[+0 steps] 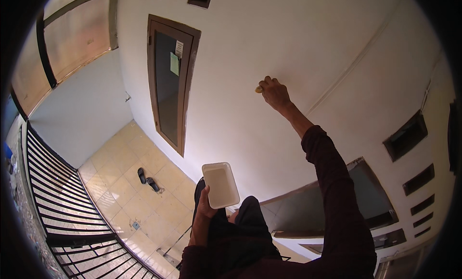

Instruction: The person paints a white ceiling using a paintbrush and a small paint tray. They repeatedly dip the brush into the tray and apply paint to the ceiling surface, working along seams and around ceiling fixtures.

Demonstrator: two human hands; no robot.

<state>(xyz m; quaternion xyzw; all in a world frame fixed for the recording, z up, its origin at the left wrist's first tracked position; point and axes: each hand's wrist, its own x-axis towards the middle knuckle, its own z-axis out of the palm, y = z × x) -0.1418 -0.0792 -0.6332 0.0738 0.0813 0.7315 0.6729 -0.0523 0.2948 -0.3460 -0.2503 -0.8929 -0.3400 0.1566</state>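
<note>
My left hand [206, 205] is closed on the side of a white rectangular plastic tub [235, 194], held above my lap. The inside of the tub looks pale, and I cannot tell whether there is liquid in it. My right arm reaches up and forward to the white wall [231, 77]. There my right hand [276, 93] is closed around a small yellowish-tan object [259, 90]; only one rounded end of it shows, and my fingers hide the rest. That hand is at or very close to the wall surface.
A brown-framed window [168, 86] is set in the wall to the left. Black sandals [147, 180] lie on the yellowish tiled floor [115, 168]. Black metal railing [67, 197] runs along the left. A larger dark window [308, 211] is beneath my right arm.
</note>
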